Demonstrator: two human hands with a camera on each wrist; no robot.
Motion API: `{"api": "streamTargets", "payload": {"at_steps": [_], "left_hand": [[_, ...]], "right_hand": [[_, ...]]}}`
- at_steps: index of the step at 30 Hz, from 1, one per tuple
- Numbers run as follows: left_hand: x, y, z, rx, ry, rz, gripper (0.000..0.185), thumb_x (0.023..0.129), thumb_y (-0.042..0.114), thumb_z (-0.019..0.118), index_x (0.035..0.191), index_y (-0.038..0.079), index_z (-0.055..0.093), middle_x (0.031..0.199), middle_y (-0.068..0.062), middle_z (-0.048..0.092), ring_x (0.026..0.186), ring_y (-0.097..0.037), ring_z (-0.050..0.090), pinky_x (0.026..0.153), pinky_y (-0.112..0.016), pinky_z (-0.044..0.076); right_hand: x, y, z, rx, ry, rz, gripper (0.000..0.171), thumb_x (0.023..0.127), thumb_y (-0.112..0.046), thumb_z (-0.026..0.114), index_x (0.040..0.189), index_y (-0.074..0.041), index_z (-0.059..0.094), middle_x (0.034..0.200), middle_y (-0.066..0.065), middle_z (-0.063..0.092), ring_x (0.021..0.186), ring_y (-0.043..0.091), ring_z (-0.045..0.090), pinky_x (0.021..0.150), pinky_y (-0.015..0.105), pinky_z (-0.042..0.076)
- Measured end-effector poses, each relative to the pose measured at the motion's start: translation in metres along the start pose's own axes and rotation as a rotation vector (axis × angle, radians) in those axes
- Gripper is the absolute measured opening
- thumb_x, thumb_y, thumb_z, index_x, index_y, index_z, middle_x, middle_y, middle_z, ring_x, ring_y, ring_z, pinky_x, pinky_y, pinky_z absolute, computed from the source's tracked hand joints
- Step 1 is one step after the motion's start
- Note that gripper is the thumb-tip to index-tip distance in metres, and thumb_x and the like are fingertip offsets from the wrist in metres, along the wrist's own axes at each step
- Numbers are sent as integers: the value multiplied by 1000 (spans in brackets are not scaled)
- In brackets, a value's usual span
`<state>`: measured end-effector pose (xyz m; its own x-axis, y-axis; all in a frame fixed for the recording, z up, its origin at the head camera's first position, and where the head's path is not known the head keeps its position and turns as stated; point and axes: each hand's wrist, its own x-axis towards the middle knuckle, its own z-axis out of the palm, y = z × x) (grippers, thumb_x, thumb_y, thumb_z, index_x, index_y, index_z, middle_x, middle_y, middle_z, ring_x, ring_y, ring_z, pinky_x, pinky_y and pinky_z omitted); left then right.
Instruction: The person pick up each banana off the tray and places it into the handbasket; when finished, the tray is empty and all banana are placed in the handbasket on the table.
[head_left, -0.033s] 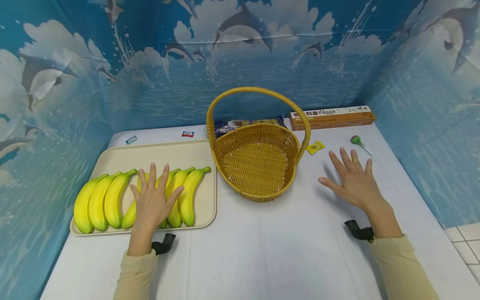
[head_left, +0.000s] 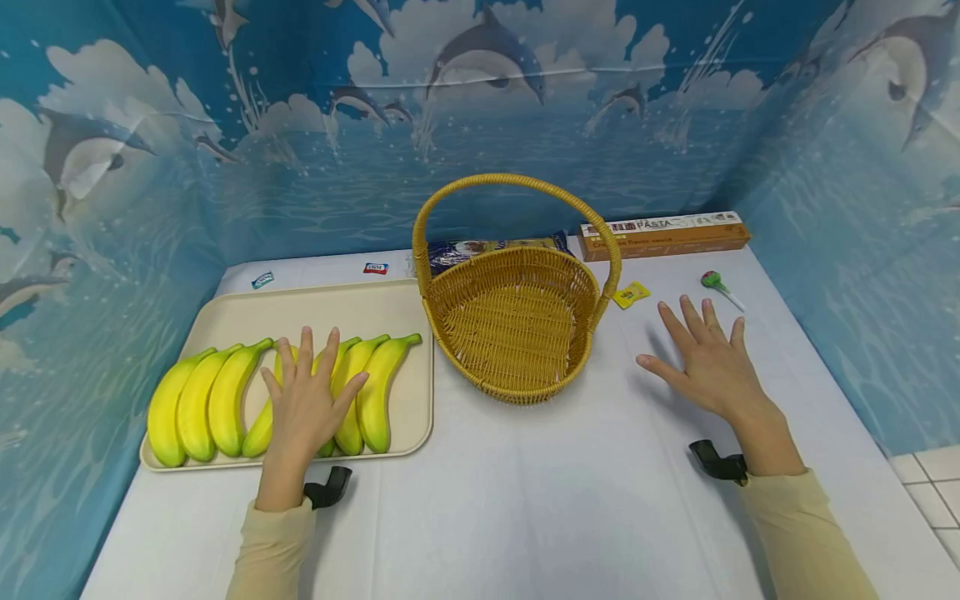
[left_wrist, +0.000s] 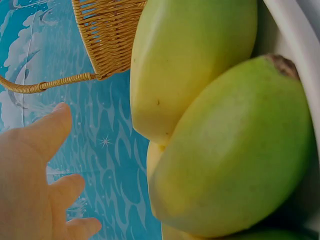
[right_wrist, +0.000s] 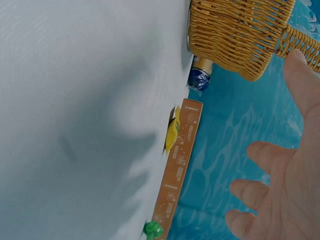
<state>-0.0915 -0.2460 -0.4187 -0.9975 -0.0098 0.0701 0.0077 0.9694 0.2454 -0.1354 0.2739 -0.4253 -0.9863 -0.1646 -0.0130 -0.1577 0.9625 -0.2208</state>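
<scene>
Bananas (head_left: 229, 396) along near edge of tray (head_left: 330, 310); likely light, firm, bruisable (if real): grasp mid-body. Left hand (head_left: 306, 404) spread above, middle count uncertain. Right hand (head_left: 716, 372) spread near lollipop (head_left: 712, 281).

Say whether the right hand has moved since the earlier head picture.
No: in the head view, the right hand shows no shift against the pasta box.

No visible change from the earlier head view, nothing seen to have moved
</scene>
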Motion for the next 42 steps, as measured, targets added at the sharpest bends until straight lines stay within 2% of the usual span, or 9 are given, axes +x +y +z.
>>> {"api": "streamTargets", "payload": {"at_steps": [9, 14, 20, 23, 26, 29, 35, 39, 42], "left_hand": [[-1, 2, -2, -3, -10, 1, 81, 95, 64, 42, 158, 20, 16, 163, -23, 2, 146, -51, -10, 106, -79, -1], [-3, 1, -3, -8, -2, -1, 81, 95, 63, 42, 158, 20, 14, 163, -23, 1, 147, -50, -11, 106, -79, -2], [-7, 2, -4, -18, 21, 5, 82, 95, 62, 45, 159, 22, 14, 163, -23, 1, 147, -48, -10, 108, -77, 1], [-8, 4, -4, -33, 30, 16, 82, 95, 60, 47, 159, 21, 14, 163, -24, 3, 148, -48, -9, 109, -76, 2], [-10, 7, -5, -60, 44, 25, 80, 95, 56, 50, 158, 19, 17, 162, -24, 5, 148, -47, -5, 111, -74, 6], [-12, 7, -6, -94, 77, 33, 79, 95, 52, 54, 157, 16, 22, 162, -24, 9, 149, -46, 0, 113, -71, 10], [-16, -1, -6, -203, 246, 96, 71, 93, 36, 64, 151, 6, 36, 155, -26, 28, 144, -48, 22, 112, -66, 22], [-20, -15, -11, -341, 452, 115, 59, 89, 21, 68, 141, 0, 49, 144, -26, 45, 135, -45, 39, 109, -63, 31], [-25, -34, -21, -422, 626, 77, 48, 87, 12, 68, 132, -3, 58, 134, -26, 55, 128, -43, 48, 109, -56, 35]], "right_hand": [[1, 2, 2, 24, 33, -2, 95, 90, -67, 48, 157, -8, 16, 160, 28, 8, 147, 50, 0, 109, 75, -4], [2, -3, 3, 150, 111, -20, 89, 94, -54, 55, 157, -7, 13, 160, 26, 12, 149, 45, 3, 115, 67, 1], [6, -21, 9, 405, 303, -52, 79, 92, -35, 67, 155, -8, 26, 155, 24, 33, 142, 45, 32, 110, 61, 29], [11, -34, 13, 540, 411, -76, 72, 89, -24, 73, 150, -9, 38, 148, 20, 46, 135, 38, 46, 107, 42, 42], [17, -47, 16, 685, 479, -104, 67, 84, -12, 76, 145, -10, 47, 141, 17, 55, 131, 20, 54, 103, 19, 43], [24, -60, 18, 797, 507, -132, 64, 82, -4, 76, 141, -9, 52, 136, 17, 59, 124, 1, 55, 98, 11, 43], [35, -74, 23, 880, 542, -180, 61, 79, 3, 76, 137, -6, 57, 126, 23, 63, 111, -10, 57, 94, 13, 48], [39, -77, 28, 897, 580, -170, 53, 80, 5, 75, 131, -5, 62, 117, 17, 67, 105, -7, 60, 91, 15, 50], [42, -79, 30, 916, 587, -147, 49, 81, 3, 74, 129, -5, 64, 114, 8, 68, 105, -5, 61, 90, 15, 50]]}}
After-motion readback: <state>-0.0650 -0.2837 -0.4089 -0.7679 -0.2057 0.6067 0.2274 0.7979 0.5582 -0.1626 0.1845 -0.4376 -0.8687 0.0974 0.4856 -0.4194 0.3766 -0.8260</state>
